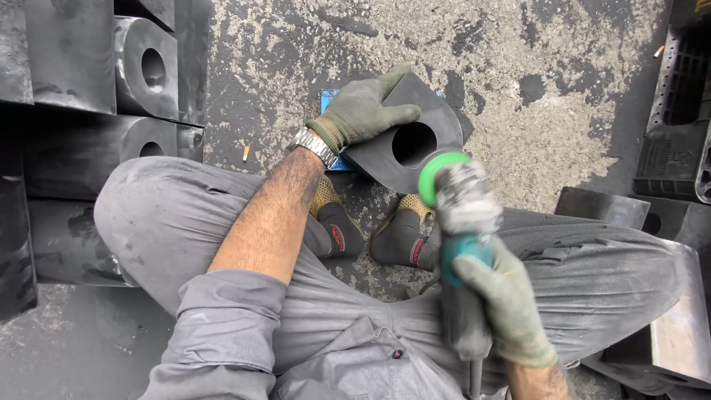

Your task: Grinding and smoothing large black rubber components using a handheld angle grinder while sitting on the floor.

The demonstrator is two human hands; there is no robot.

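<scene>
Left grip (pixel 363 111) steadies black block (pixel 404 141); right grip (pixel 503 296) clasps grinder (pixel 459 215).

**Rubber, knit cloth and gritty concrete**

From my station I see a dark grey moulded block with a round hole (pixel 400 144), matt and rubbery, smooth on its faces. My left hand (pixel 363 111) wears a green knitted cloth glove, dusty and coarse; the right hand (pixel 507 304) wears the same. It grips a teal plastic-bodied angle grinder (pixel 463 244), its metal head dulled with grey dust, its green disc guard (pixel 437 174) slightly glossy. A metal link wristwatch (pixel 312 145) shines. The concrete floor (pixel 533 96) is rough, pitted and stained. My grey cotton trousers (pixel 170 215) look powdery.
</scene>
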